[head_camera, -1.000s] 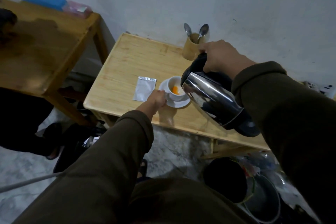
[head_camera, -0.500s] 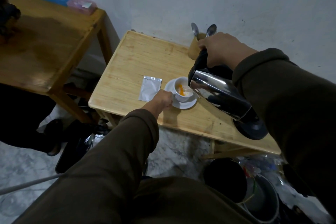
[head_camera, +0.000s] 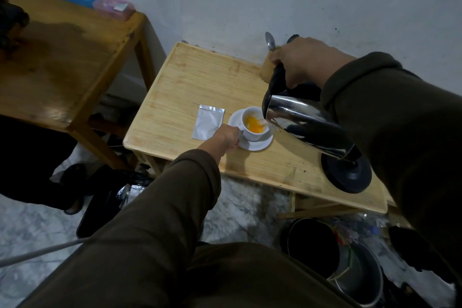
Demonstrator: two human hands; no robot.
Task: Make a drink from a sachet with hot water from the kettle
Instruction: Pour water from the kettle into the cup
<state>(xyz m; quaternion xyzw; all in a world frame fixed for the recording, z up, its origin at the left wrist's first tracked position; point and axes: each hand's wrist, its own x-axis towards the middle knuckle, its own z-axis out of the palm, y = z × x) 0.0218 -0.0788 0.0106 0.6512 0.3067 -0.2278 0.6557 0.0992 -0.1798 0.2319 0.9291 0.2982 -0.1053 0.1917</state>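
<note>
Steel kettle (head_camera: 303,124), judged heavy and hot, gripped by right hand (head_camera: 303,62) at black handle, tipped over fragile white cup (head_camera: 255,125) on saucer (head_camera: 260,144), steadied by left hand (head_camera: 226,137) pinching cup's handle.

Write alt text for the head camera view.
A right hand tips a shiny steel kettle over a white cup of orange powder on a white saucer, steadied by the left hand. A silver sachet lies beside it on the wooden table.
</note>
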